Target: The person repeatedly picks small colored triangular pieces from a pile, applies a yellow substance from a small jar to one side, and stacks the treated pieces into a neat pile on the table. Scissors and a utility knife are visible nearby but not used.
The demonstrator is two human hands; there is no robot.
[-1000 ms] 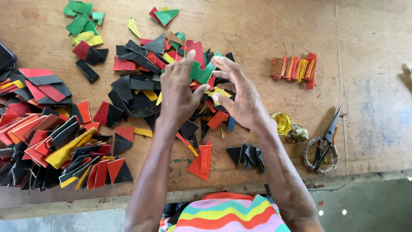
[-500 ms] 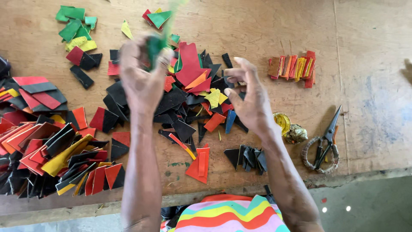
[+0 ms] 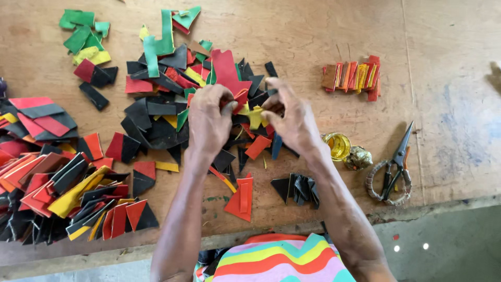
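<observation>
Fingers of both hands curl down into the middle of the scrap heap (image 3: 172, 112), a loose mound of flat, matte offcuts in black, red, green and yellow on the worn wooden table (image 3: 449, 47). The left hand (image 3: 209, 122) pinches a small red offcut (image 3: 241, 99) between thumb and fingertips; the piece is angular and thin, and its point sticks out to the right, toward the other hand. How long it is cannot be told, since the fingers cover most of it. The right hand (image 3: 295, 120) has its fingertips bent onto a yellow scrap (image 3: 255, 117) lying just below that red piece; whether it is gripped or only pressed cannot be told. The two hands are nearly touching at the fingertips.

Near the right wrist sits a small yellow glass jar (image 3: 338, 146) with a crumpled gold lump (image 3: 359, 157) beside it. Further right lie scissors (image 3: 392, 169) with wrapped handles, blades pointing away from the person. A tidy row of red and orange strips (image 3: 355, 77) stands well apart at upper right. By the near edge rest a red folded piece (image 3: 241, 196) and a cluster of black triangles (image 3: 298, 187).
</observation>
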